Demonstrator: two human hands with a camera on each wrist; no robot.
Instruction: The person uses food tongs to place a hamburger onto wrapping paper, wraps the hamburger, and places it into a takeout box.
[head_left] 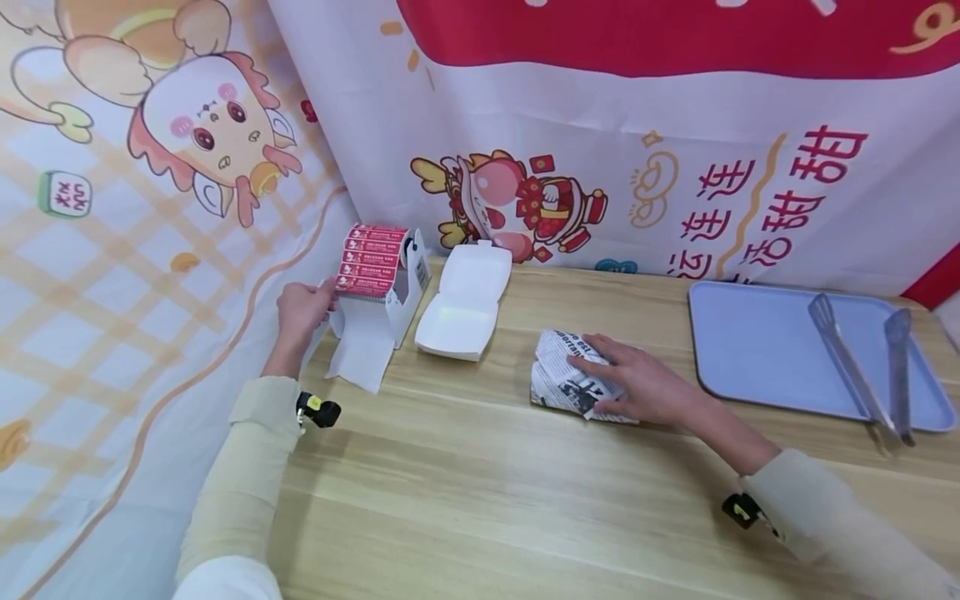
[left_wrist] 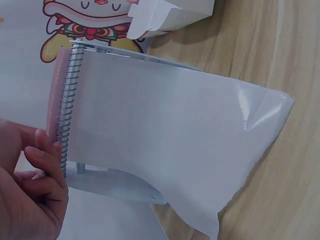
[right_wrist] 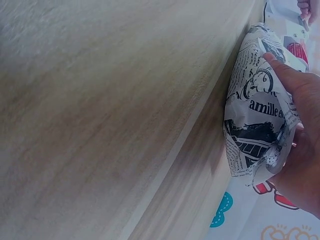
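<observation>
My left hand (head_left: pixel 303 312) is at the front left corner of a white label dispenser (head_left: pixel 408 287). Its curled fingers (left_wrist: pixel 42 165) pinch the edge of the red printed label strip (head_left: pixel 367 262), beside a spring-wound roller (left_wrist: pixel 69 102). Blank backing paper (left_wrist: pixel 165 120) hangs from the dispenser's front down to the table, its end torn. Over to the right, my right hand (head_left: pixel 645 387) holds a package wrapped in newspaper-print paper (right_wrist: pixel 255 110), thumb on one side and fingers on the other. What the paper encloses is hidden.
Between dispenser and package, a white clamshell box (head_left: pixel 457 329) stands with its lid up. A blue-grey tray (head_left: pixel 772 350) at the right bears two metal tongs (head_left: pixel 847 358), their handle ends over its front edge. Printed cloth (head_left: pixel 360 125) borders the wooden table (head_left: pixel 480 492) behind and left.
</observation>
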